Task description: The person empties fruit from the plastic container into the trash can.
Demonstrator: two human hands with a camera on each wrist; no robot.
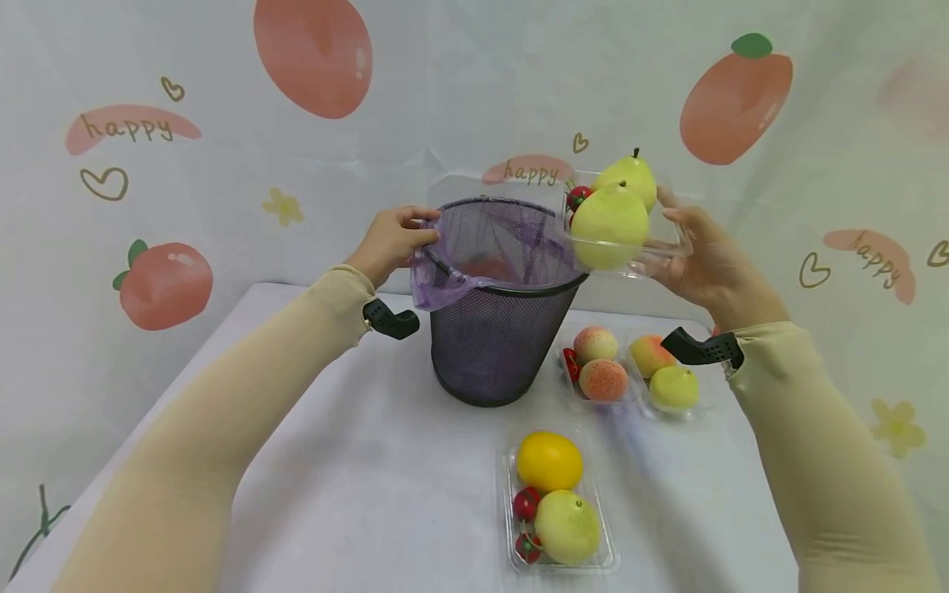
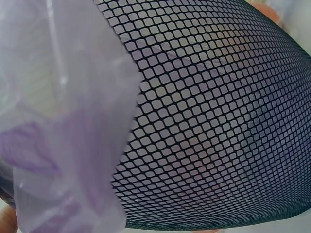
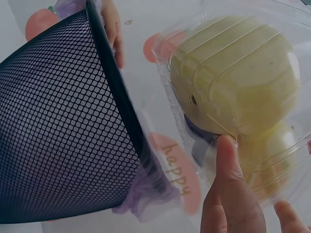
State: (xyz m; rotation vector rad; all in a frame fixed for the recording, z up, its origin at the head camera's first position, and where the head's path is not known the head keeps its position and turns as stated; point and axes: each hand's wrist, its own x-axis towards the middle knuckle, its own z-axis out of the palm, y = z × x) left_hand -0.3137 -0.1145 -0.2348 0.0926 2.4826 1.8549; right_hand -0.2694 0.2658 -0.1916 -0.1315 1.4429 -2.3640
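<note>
Both hands [image 1: 391,244] [image 1: 704,265] grip, raised well apart on outstretched arms [image 1: 193,453] [image 1: 823,445].

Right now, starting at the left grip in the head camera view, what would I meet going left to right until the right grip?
Left grip → purple-lined black mesh wastebasket → raised clear plastic fruit tray → right grip.

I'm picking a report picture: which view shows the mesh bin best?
The head view: it shows the mesh bin from rim to base. The left wrist view shows only close-up mesh, partly behind the purple bag; the right wrist view shows its side and rim, cropped at left.
</note>
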